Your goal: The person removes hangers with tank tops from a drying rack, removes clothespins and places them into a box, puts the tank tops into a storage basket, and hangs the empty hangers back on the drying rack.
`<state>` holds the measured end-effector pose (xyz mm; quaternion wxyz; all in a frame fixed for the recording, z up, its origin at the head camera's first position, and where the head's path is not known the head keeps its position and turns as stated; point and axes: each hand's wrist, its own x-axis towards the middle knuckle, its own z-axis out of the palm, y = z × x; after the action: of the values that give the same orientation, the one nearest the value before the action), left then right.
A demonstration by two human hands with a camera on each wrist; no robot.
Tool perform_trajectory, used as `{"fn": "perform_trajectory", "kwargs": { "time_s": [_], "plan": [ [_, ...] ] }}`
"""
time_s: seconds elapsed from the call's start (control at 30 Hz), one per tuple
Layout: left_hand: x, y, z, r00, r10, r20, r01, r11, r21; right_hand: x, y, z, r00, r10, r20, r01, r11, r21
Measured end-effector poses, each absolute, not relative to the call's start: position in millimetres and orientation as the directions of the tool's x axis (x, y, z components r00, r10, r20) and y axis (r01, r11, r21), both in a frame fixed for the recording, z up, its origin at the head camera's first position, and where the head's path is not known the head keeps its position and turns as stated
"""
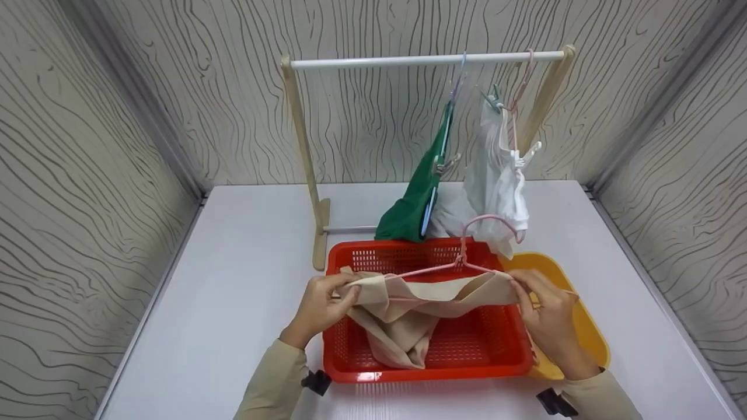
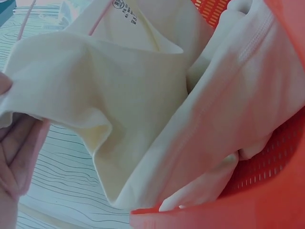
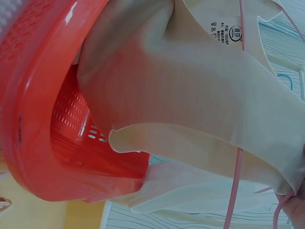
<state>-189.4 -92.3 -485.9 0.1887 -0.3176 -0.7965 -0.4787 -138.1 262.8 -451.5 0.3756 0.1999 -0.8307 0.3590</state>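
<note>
A beige sleeveless top (image 1: 402,326), printed with dark label text inside its neckline, is stretched sideways above a red basket (image 1: 432,375). Its lower part sags down into the basket. My left hand (image 1: 321,303) pinches the top's left shoulder edge between thumb and fingers. At the other shoulder, my right hand (image 1: 545,315) grips the cloth together with an end of the pink hanger (image 1: 429,269). The hanger runs inside the top, its hook rising above the neckline. In the right wrist view, the hanger's bar (image 3: 233,195) passes out below the beige fabric (image 3: 167,90).
Behind the basket stands a drying rack with a white rail (image 1: 373,62) and wooden legs. From it hang a green garment (image 1: 414,189) and a white garment (image 1: 487,169), both clipped with clothespins. A yellow bin (image 1: 592,335) sits partly under the red basket's right side.
</note>
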Motion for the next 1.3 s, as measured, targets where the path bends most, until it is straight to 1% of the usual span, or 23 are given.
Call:
{"fn": "perform_trajectory", "kwargs": {
  "time_s": [0.2, 0.33, 0.53, 0.73, 1.13, 1.3],
  "plan": [
    [-191.3, -97.3, -487.0, -0.727, 0.258, 0.637, 0.685, 0.347, 0.641, -136.5, 267.7, -453.6, -0.644, -0.016, 0.765, -0.574, 0.671, -0.469],
    [-192.2, -100.6, -487.5, -0.725, 0.24, 0.645, 0.684, 0.359, 0.635, -135.2, 270.0, -454.5, -0.654, 0.0, 0.757, -0.562, 0.67, -0.485],
    [-192.0, -104.1, -486.7, -0.755, 0.233, 0.612, 0.652, 0.364, 0.665, -135.3, 270.9, -455.5, -0.639, 0.012, 0.769, -0.573, 0.659, -0.487],
    [-192.8, -107.5, -488.2, -0.787, 0.222, 0.576, 0.615, 0.363, 0.7, -135.0, 271.9, -455.3, -0.647, 0.022, 0.762, -0.565, 0.658, -0.499],
    [-194.1, -112.7, -491.4, -0.839, 0.157, 0.52, 0.535, 0.408, 0.74, -134.8, 275.4, -457.6, -0.665, 0.03, 0.746, -0.546, 0.663, -0.513],
    [-195.1, -115.9, -491.5, -0.85, 0.131, 0.511, 0.514, 0.422, 0.747, -135.1, 275.7, -456.9, -0.645, 0.043, 0.763, -0.547, 0.671, -0.5]
  ]
}}
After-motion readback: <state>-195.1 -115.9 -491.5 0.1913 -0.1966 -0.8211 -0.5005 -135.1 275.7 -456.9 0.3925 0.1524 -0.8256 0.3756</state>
